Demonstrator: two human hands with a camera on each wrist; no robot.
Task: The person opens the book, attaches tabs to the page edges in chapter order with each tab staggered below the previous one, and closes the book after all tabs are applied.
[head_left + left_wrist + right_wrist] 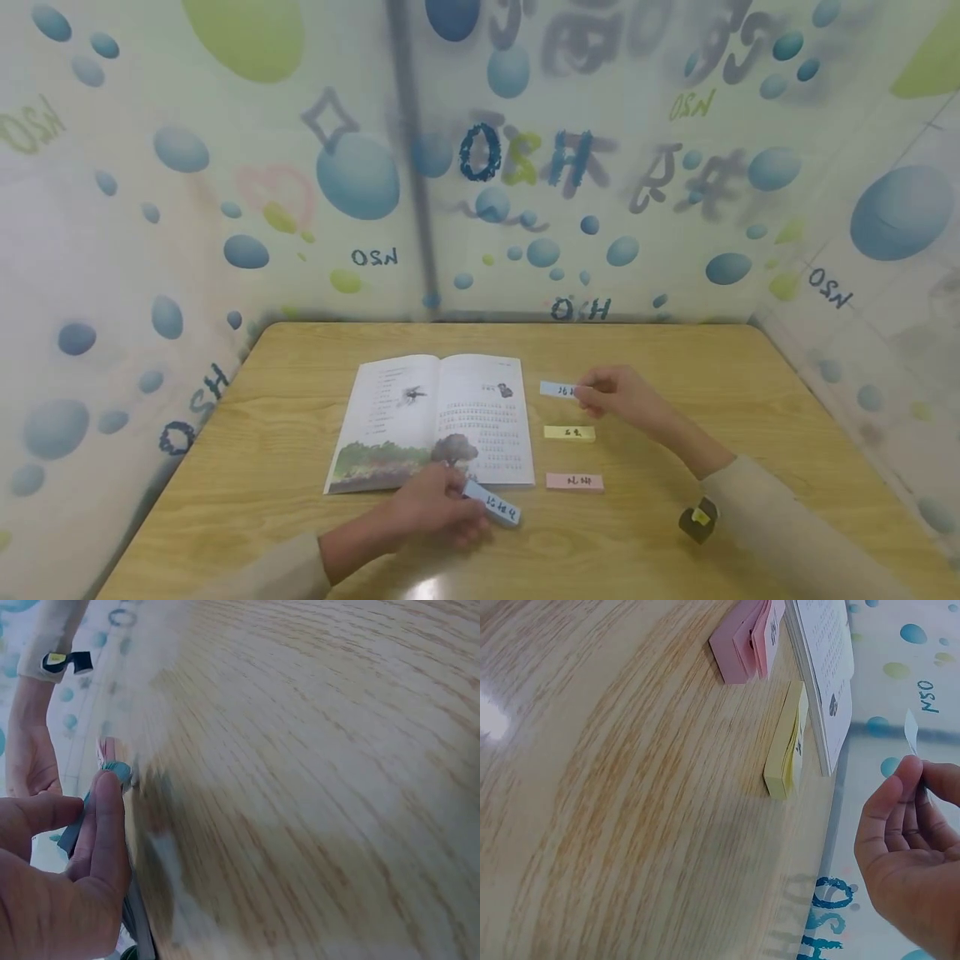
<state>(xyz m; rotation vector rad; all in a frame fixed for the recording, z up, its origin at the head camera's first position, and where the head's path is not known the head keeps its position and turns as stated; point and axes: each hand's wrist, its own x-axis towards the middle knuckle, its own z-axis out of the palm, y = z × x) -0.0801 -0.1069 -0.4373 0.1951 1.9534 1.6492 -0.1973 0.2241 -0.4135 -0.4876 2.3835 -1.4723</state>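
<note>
1. The blue sticky-note pad (pixel 492 504) is at the near right corner of the open book (pixel 480 392); its long axis slants from far left to near right.
2. The blue paper slip (pixel 557 389), right of the book, has its long axis from left to right, with the free end pointing left.
3. The yellow sticky-note pad (pixel 568 433) and pink sticky-note pad (pixel 574 482) are oblong paper blocks on the wood-grained table (pixel 255 467).
4. The left hand (pixel 437 507) grips the blue sticky-note pad; the right hand (pixel 621 396) pinches the slip.

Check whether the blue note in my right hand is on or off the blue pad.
Off: the right hand pinches the thin note well apart from the blue pad in the left hand.
</note>
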